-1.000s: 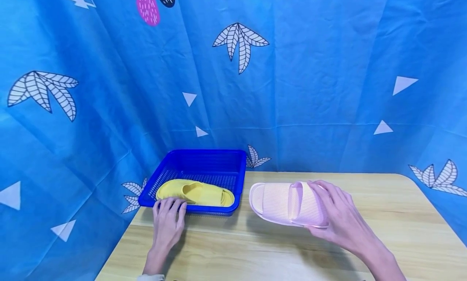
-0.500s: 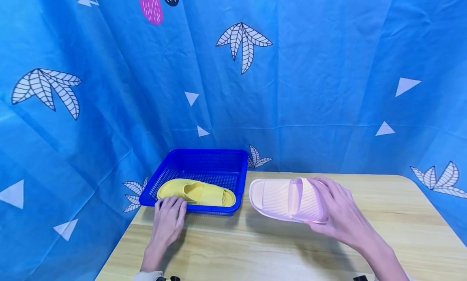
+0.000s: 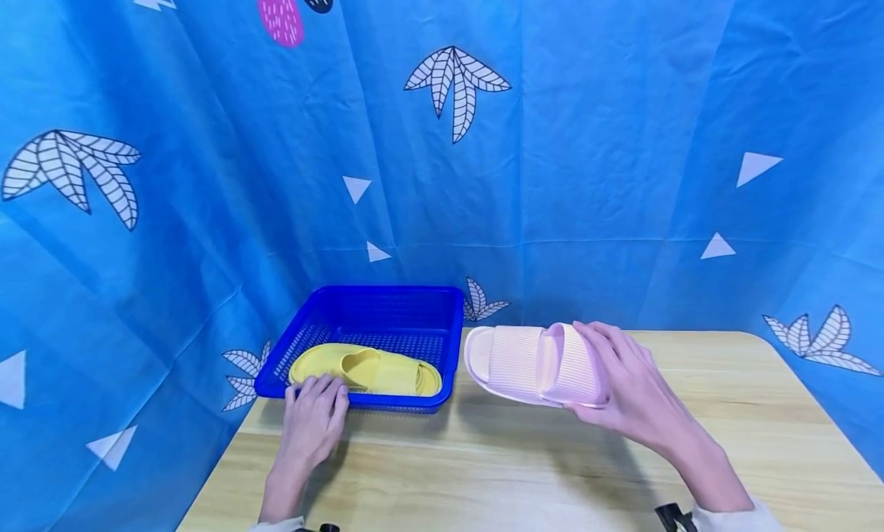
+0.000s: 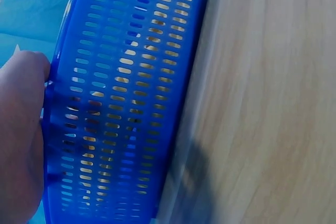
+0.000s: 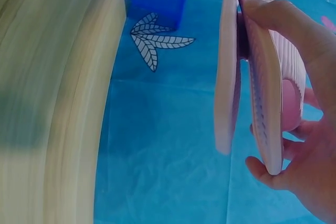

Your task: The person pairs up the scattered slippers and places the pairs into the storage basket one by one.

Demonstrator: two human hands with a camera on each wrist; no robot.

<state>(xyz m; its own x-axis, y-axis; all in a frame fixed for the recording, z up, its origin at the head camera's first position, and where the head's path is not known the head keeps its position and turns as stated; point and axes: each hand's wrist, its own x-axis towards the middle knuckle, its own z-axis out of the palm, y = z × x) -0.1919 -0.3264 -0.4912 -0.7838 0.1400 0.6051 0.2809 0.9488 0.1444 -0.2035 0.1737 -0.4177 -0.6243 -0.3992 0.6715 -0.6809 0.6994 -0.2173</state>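
Observation:
My right hand (image 3: 631, 390) grips a pair of pink ribbed slippers (image 3: 514, 363) above the table, right of the basket. In the right wrist view the two pink slippers (image 5: 268, 103) lie close together, soles facing, with the thumb and fingers round the nearer one. My left hand (image 3: 311, 421) holds the front rim of the blue plastic basket (image 3: 387, 291), its fingers bent over the edge. The left wrist view shows the basket's slotted side wall (image 4: 121, 108) beside that hand. Inside the basket lies yellow slipper footwear (image 3: 397, 373), partly hidden by the fingers and front rim.
The basket stands at the left back of a light wooden table (image 3: 497, 478). Behind and to the left hangs a blue curtain (image 3: 594, 171) with leaf and triangle prints. The table's rounded far right corner (image 3: 749, 340) is in view.
My right hand has raised the pink slippers slightly, away from the table's front. The left hand stays at the basket rim, and the head view has shifted a little.

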